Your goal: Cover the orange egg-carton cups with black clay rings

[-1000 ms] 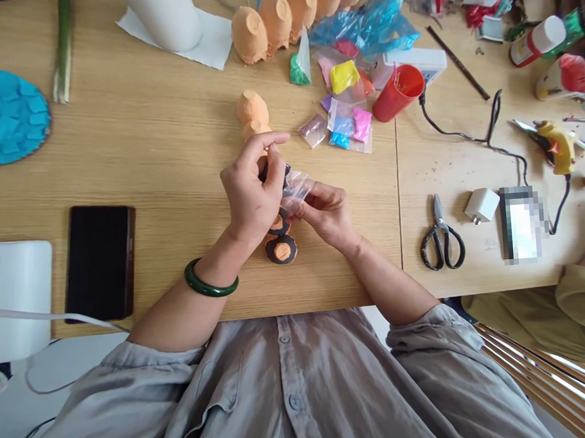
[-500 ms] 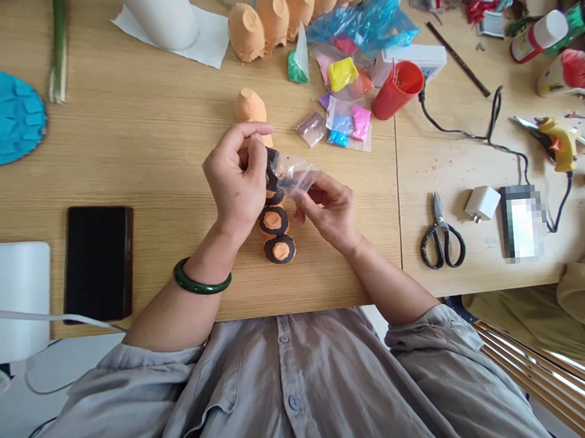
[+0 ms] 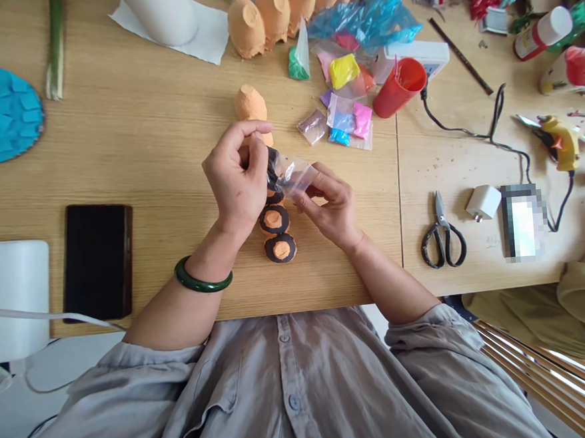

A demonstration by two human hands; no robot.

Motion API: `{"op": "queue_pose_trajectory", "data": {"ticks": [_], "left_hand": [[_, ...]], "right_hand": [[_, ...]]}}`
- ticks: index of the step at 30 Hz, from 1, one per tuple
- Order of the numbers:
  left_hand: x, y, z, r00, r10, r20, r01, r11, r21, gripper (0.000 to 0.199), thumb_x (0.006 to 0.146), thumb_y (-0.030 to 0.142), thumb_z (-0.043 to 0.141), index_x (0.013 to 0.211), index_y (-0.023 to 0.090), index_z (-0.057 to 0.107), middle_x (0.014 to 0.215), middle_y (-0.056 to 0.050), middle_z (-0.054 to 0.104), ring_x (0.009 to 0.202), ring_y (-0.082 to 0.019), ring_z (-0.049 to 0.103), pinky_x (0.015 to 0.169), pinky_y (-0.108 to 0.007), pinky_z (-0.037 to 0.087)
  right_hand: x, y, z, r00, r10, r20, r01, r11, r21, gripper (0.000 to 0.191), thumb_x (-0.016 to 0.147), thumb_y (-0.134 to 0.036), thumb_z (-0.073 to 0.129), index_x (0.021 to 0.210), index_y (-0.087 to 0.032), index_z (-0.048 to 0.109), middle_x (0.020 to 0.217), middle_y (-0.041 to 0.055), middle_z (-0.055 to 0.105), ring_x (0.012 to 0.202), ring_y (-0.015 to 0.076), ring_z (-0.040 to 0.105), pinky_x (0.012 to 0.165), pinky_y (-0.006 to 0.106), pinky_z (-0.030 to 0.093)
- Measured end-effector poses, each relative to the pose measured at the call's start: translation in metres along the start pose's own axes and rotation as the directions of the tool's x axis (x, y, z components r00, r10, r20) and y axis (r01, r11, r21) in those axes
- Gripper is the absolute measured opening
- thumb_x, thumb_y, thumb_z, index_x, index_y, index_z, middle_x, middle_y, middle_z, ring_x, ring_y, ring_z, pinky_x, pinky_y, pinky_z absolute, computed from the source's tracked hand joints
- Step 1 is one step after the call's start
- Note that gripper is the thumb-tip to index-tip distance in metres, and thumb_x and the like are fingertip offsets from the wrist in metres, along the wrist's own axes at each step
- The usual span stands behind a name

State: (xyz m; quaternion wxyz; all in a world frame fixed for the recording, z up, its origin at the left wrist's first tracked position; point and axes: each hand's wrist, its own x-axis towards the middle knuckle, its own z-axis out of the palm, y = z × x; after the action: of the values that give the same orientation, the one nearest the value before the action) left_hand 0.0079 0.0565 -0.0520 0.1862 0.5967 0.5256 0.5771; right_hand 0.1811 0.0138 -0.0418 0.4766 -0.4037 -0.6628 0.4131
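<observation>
Between my two hands is a small clear zip bag [image 3: 289,172] with black clay at its left end. My right hand [image 3: 332,206] pinches the bag's open-looking right end between thumb and fingers. My left hand [image 3: 237,176] is closed at the bag's black end; its fingertips are pinched, and any small piece in them is hidden. Below the bag runs a row of orange egg-carton bumps on the table. The nearest bump [image 3: 280,248] has a black ring around its orange tip, as do those just behind it. The farthest bump [image 3: 250,103] is plain orange.
Clay packets [image 3: 344,72] lie beside a red cup [image 3: 400,86]. A larger orange carton strip [image 3: 246,29] stands behind. Scissors [image 3: 441,228], a white charger [image 3: 484,202] and a yellow glue gun [image 3: 557,140] are on the right; a phone [image 3: 97,259] is on the left. Another person sits at right.
Both hands stay in nearly the same place. The bag's right end has turned slightly in my right fingers. The view has shifted a little.
</observation>
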Motion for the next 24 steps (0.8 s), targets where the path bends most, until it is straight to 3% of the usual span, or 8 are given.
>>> {"op": "queue_pose_trajectory", "data": {"ticks": [4, 7, 9, 11, 16, 20, 24], "left_hand": [[0.003, 0.013, -0.003, 0.997, 0.014, -0.074, -0.01, 0.999, 0.054, 0.055, 0.115, 0.069, 0.054, 0.101, 0.023, 0.081, 0.066, 0.004, 0.059, 0.055, -0.01, 0.034, 0.055, -0.037, 0.025], [0.004, 0.018, -0.006, 0.993, 0.071, -0.095, -0.061, 0.993, 0.099, 0.035, 0.114, 0.046, 0.062, 0.1, 0.022, 0.083, 0.064, 0.005, 0.06, 0.05, -0.009, 0.033, 0.052, -0.036, 0.025], [0.006, 0.016, -0.007, 0.994, 0.074, -0.081, -0.065, 0.992, 0.11, 0.029, 0.114, 0.04, 0.063, 0.101, 0.023, 0.083, 0.065, 0.005, 0.061, 0.05, -0.009, 0.035, 0.053, -0.036, 0.026], [0.007, 0.011, -0.008, 0.996, 0.055, -0.074, -0.046, 0.992, 0.12, 0.032, 0.115, 0.044, 0.062, 0.103, 0.023, 0.082, 0.068, 0.005, 0.063, 0.052, -0.009, 0.037, 0.055, -0.036, 0.027], [0.01, -0.006, -0.01, 0.997, 0.004, -0.079, 0.006, 0.992, 0.127, 0.059, 0.114, 0.073, 0.055, 0.105, 0.02, 0.078, 0.071, 0.005, 0.067, 0.058, -0.006, 0.042, 0.057, -0.033, 0.026], [0.012, -0.008, -0.012, 0.996, 0.022, -0.084, -0.008, 0.987, 0.162, 0.069, 0.113, 0.081, 0.046, 0.105, 0.021, 0.079, 0.076, 0.004, 0.074, 0.054, -0.005, 0.043, 0.055, -0.035, 0.026], [0.015, -0.007, -0.015, 0.997, 0.004, -0.072, 0.01, 0.98, 0.197, 0.07, 0.114, 0.08, 0.043, 0.107, 0.021, 0.079, 0.09, 0.003, 0.082, 0.06, -0.005, 0.058, 0.056, -0.035, 0.03]], "right_hand": [[0.002, -0.001, -0.003, 0.999, -0.031, -0.007, 0.031, 0.998, -0.047, 0.04, 0.107, -0.062, 0.071, 0.107, -0.023, 0.082, 0.105, 0.0053, 0.067, 0.091, 0.0168, 0.066, 0.075, 0.029, 0.065], [0.004, -0.005, -0.006, 0.999, 0.027, 0.031, -0.027, 1.0, 0.005, 0.04, 0.104, -0.062, 0.076, 0.101, -0.023, 0.081, 0.109, 0.006, 0.068, 0.099, 0.0177, 0.067, 0.077, 0.028, 0.065], [0.004, -0.006, -0.007, 0.995, 0.08, 0.056, -0.084, 0.994, 0.068, 0.041, 0.1, -0.063, 0.08, 0.098, -0.022, 0.081, 0.111, 0.0062, 0.067, 0.101, 0.0184, 0.066, 0.076, 0.027, 0.065], [0.005, -0.005, -0.006, 0.991, 0.12, 0.057, -0.127, 0.982, 0.139, 0.044, 0.098, -0.066, 0.081, 0.097, -0.022, 0.08, 0.114, 0.0065, 0.066, 0.1, 0.0185, 0.066, 0.074, 0.028, 0.066], [0.005, -0.002, -0.005, 0.986, 0.164, 0.043, -0.169, 0.954, 0.246, 0.045, 0.096, -0.068, 0.082, 0.098, -0.023, 0.076, 0.122, 0.0072, 0.066, 0.096, 0.017, 0.066, 0.071, 0.028, 0.067], [0.006, -0.006, -0.006, 0.979, 0.197, 0.048, -0.203, 0.948, 0.244, 0.049, 0.092, -0.072, 0.085, 0.101, -0.024, 0.077, 0.126, 0.007, 0.068, 0.092, 0.0151, 0.068, 0.072, 0.027, 0.067], [0.006, -0.013, -0.005, 0.967, 0.255, -0.011, -0.239, 0.918, 0.315, 0.055, 0.092, -0.077, 0.081, 0.104, -0.024, 0.08, 0.121, 0.0053, 0.073, 0.079, 0.0113, 0.071, 0.07, 0.027, 0.068]]}}
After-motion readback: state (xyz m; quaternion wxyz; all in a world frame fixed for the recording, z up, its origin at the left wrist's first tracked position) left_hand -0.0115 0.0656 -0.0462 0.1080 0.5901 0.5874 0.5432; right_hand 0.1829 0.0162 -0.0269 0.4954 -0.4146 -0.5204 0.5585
